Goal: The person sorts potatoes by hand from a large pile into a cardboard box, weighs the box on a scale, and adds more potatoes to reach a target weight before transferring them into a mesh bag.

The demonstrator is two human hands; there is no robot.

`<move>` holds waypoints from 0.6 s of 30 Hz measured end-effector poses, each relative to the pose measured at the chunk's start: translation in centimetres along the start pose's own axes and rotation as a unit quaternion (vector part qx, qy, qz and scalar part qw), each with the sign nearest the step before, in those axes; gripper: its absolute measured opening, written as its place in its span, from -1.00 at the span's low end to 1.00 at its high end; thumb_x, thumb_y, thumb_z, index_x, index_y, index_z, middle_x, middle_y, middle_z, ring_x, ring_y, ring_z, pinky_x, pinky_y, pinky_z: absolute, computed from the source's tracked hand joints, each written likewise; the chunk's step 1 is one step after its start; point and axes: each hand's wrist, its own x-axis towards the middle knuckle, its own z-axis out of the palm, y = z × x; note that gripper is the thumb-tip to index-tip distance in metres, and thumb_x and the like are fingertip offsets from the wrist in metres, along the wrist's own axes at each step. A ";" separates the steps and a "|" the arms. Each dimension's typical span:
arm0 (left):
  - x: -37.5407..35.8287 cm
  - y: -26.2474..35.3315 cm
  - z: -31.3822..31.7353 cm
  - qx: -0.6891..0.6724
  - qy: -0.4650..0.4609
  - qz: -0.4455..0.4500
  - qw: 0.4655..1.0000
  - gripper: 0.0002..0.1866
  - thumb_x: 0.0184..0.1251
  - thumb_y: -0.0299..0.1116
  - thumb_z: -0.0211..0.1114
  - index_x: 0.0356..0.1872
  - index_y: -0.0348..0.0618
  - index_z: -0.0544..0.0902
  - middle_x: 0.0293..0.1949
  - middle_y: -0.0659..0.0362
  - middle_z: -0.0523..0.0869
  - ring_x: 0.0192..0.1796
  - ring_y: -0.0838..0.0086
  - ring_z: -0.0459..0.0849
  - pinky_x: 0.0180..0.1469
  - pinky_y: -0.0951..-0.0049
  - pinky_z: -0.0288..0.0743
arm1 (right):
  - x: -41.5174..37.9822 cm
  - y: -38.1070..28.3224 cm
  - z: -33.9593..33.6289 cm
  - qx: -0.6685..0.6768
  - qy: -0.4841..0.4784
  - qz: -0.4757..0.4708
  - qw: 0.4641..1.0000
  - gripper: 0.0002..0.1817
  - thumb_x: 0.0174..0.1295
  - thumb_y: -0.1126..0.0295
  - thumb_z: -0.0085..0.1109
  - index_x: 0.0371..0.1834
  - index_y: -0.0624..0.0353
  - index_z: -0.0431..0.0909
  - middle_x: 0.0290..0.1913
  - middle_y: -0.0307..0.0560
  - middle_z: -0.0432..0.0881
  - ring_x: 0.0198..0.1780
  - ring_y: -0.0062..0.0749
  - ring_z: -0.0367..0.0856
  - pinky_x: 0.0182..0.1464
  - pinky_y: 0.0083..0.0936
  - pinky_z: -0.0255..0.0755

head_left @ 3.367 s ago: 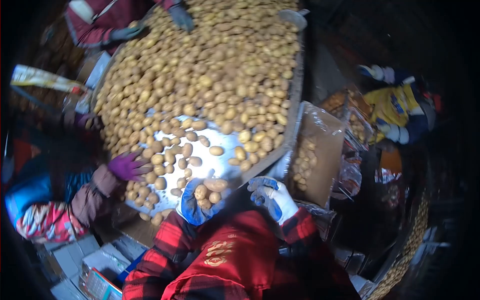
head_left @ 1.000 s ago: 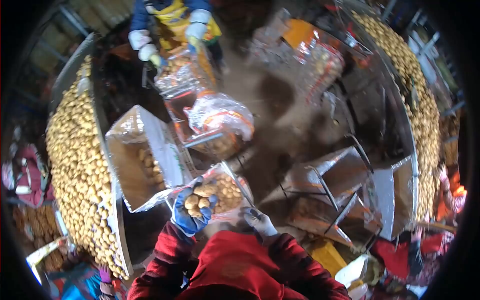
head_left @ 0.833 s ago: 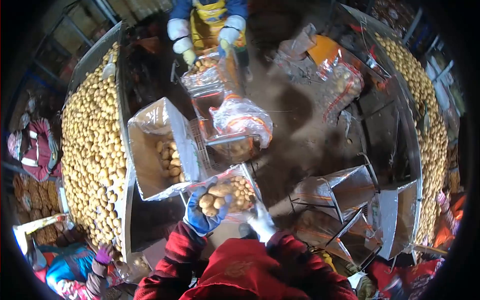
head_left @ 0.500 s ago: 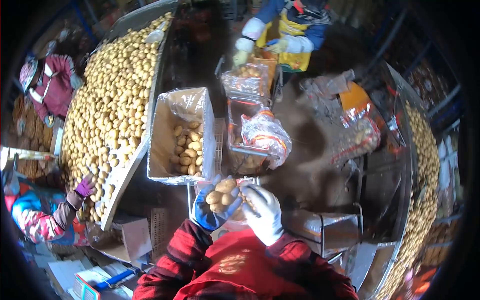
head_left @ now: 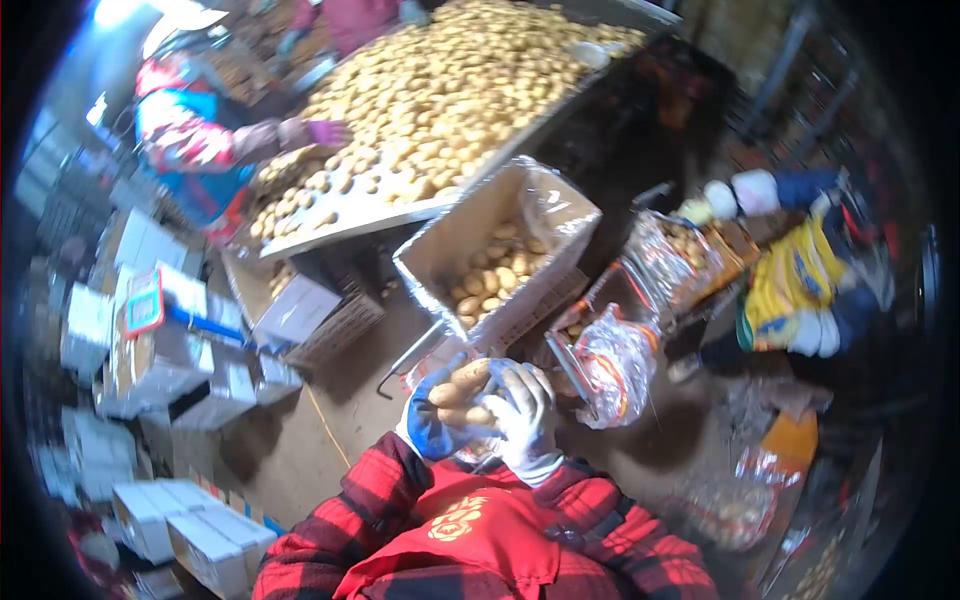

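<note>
My left hand (head_left: pixel 432 412), in a blue and white glove, is wrapped round several potatoes (head_left: pixel 461 388) in front of my chest. Against them from the right lies my right hand (head_left: pixel 524 412), in a white glove, its fingers curled over the potatoes' right side. Just beyond both hands stands a carton (head_left: pixel 430 262) lined with clear plastic, part filled with potatoes (head_left: pixel 500 272). The undersides of the held potatoes are hidden by the gloves.
A sloping table (head_left: pixel 350 222) heaped with potatoes lies ahead, with a person (head_left: pixel 190 130) reaching onto it. Plastic-lined frames (head_left: pixel 612 365) stand at the right, near a person in a yellow apron (head_left: pixel 795 275). White boxes (head_left: pixel 205 530) are stacked at the left.
The view has turned left, so the carton and frames appear tilted and the white boxes show more. My hands still hold potatoes and have come closer together.
</note>
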 end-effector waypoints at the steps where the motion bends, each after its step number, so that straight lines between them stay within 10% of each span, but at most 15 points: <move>1: -1.1 0.0 -0.1 -0.016 0.028 0.039 0.999 -0.56 0.66 -0.11 0.14 0.36 -0.12 0.57 0.33 0.03 0.63 0.34 0.06 0.60 0.43 -0.03 0.49 | 0.2 -0.2 -0.2 0.015 0.010 -0.034 0.999 -0.57 0.08 0.19 0.56 0.01 0.07 0.76 0.35 0.05 0.55 0.35 0.05 0.48 0.39 0.07 0.38; 7: -6.1 -0.8 -0.6 -0.013 0.232 0.253 0.939 -0.64 0.65 -0.13 0.16 0.22 -0.11 0.67 0.16 0.11 0.77 0.18 0.21 0.76 0.31 0.07 0.66 | 0.6 -1.1 2.2 -0.024 -0.167 -0.062 0.984 -0.25 -0.01 -0.08 0.56 0.28 -0.06 0.65 0.49 0.06 0.42 0.55 0.16 0.29 0.55 0.27 0.10; 9: -7.7 0.2 -7.4 -0.048 0.035 0.150 0.987 -0.63 0.64 -0.20 0.17 0.32 -0.09 0.59 0.16 0.05 0.75 0.15 0.30 0.77 0.20 0.25 0.71 | 3.9 -4.8 2.6 -0.005 -0.254 -0.093 0.963 -0.29 0.02 -0.04 0.54 0.28 -0.06 0.65 0.49 0.08 0.43 0.56 0.19 0.27 0.56 0.28 0.08; 13: -5.0 -3.7 -3.7 -0.001 0.216 0.257 0.942 -0.67 0.67 -0.31 -0.03 0.25 -0.14 0.57 0.09 0.11 0.76 0.05 0.42 0.79 0.12 0.38 0.72 | 4.1 -4.9 5.2 -0.065 -0.303 -0.157 0.938 -0.49 0.11 0.02 0.46 0.07 0.04 0.71 0.46 0.07 0.47 0.58 0.18 0.26 0.59 0.20 0.06; 18: -5.4 -1.7 -8.0 -0.077 -0.018 0.186 0.979 -0.67 0.55 -0.18 0.28 0.21 -0.04 0.64 0.16 0.01 0.73 0.23 0.21 0.72 0.35 0.10 0.61 | 2.9 -1.9 3.1 0.229 -0.178 0.110 0.951 -0.62 0.20 0.18 0.44 0.01 0.14 0.74 0.37 0.17 0.55 0.40 0.10 0.47 0.44 0.00 0.34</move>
